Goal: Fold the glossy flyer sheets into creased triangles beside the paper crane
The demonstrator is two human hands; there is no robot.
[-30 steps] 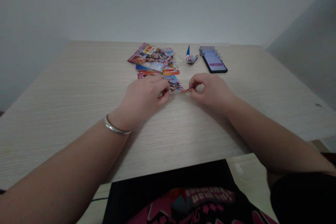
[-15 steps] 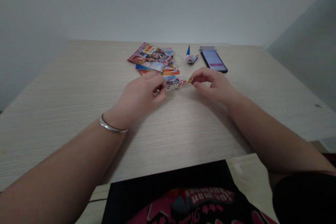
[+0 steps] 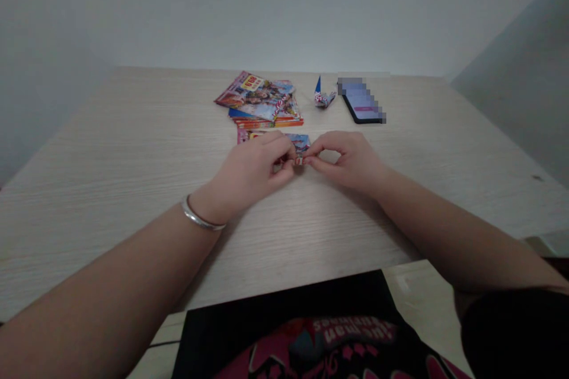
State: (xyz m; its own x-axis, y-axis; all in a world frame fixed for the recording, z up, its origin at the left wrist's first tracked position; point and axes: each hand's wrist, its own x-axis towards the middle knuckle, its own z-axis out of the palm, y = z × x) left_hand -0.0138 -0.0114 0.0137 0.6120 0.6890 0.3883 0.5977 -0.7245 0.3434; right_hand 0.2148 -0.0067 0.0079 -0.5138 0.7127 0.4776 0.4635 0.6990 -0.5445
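My left hand [image 3: 255, 169] and my right hand [image 3: 349, 160] meet at the middle of the wooden table [image 3: 133, 160]. Both pinch a small folded piece of colourful printed paper [image 3: 299, 160], which shows only as a red and white scrap between the fingertips. A silver bangle [image 3: 200, 219] circles my left wrist. Just behind the hands lies a flat colourful sheet [image 3: 299, 141], partly covered by my left fingers. Further back rests a stack of colourful printed papers [image 3: 262, 99].
A small folded paper figure with a blue point [image 3: 323, 96] stands to the right of the stack. A dark phone [image 3: 362, 102] with a lit screen lies beside it. A pale wall runs behind the table.
My hands have drawn close together and moved slightly toward me. The paper strip that stretched between them is now folded short between the fingertips.
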